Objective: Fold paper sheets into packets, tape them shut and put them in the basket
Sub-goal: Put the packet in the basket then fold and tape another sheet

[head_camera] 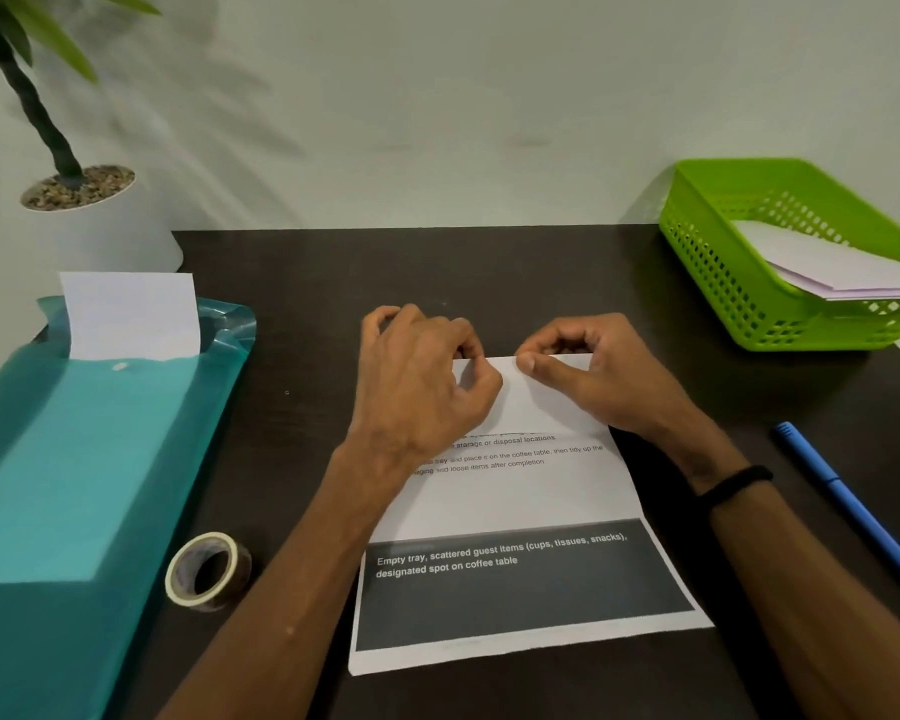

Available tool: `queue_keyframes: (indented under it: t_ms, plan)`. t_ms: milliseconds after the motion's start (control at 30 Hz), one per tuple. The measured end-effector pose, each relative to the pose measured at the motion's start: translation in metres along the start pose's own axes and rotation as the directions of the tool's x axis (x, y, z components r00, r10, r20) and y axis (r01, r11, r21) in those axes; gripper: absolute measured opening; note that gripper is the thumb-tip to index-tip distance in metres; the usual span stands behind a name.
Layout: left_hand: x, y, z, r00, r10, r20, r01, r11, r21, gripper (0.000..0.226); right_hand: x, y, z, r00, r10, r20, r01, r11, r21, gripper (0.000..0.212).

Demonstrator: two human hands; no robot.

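Note:
A printed paper sheet (pixel 515 501) lies on the dark table in front of me, its far part folded over toward me. My left hand (pixel 422 376) and my right hand (pixel 588 366) sit side by side at the fold's far edge, fingers curled, each pinching the paper. A roll of brown tape (pixel 208 571) lies flat at the sheet's near left. The green basket (pixel 739 288) stands at the far right and holds folded white paper packets (pixel 832 267).
A teal plastic folder (pixel 74 459) with a white sheet (pixel 131 317) sticking out lies at the left. A blue pen (pixel 848 501) rests at the right edge. A potted plant (pixel 81 200) stands at the back left, by the wall.

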State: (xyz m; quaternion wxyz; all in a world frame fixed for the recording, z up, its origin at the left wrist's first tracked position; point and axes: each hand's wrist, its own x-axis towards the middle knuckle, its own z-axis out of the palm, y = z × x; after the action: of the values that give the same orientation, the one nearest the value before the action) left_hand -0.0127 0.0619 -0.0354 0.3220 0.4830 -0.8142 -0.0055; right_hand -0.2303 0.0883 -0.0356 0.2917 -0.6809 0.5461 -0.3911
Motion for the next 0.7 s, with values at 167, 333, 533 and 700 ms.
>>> queue_keyframes:
  t_ms: [167,333,533,700]
  plan:
    - [0.004,-0.015,-0.007,0.998,-0.070,-0.004,0.070,0.998,0.006,0.017,0.000,0.002,-0.004,0.994,-0.017,-0.112,0.014,0.999,-0.029,0.004]
    - [0.005,-0.022,-0.007,0.970,-0.241,-0.029,0.228,0.945,-0.233,0.021,0.002,0.008,-0.007,0.987,0.021,-0.159,-0.024,1.000,-0.019,0.004]
    - [0.006,-0.029,-0.002,0.950,-0.312,-0.028,0.280,0.886,-0.370,0.022,0.002,0.016,-0.008,0.938,0.047,-0.343,-0.009,0.994,0.113,0.013]
    - [0.007,-0.034,0.002,0.950,-0.310,-0.030,0.276,0.883,-0.379,0.019,0.003,0.021,-0.013,0.859,0.161,-0.486,-0.036,0.966,0.256,0.014]
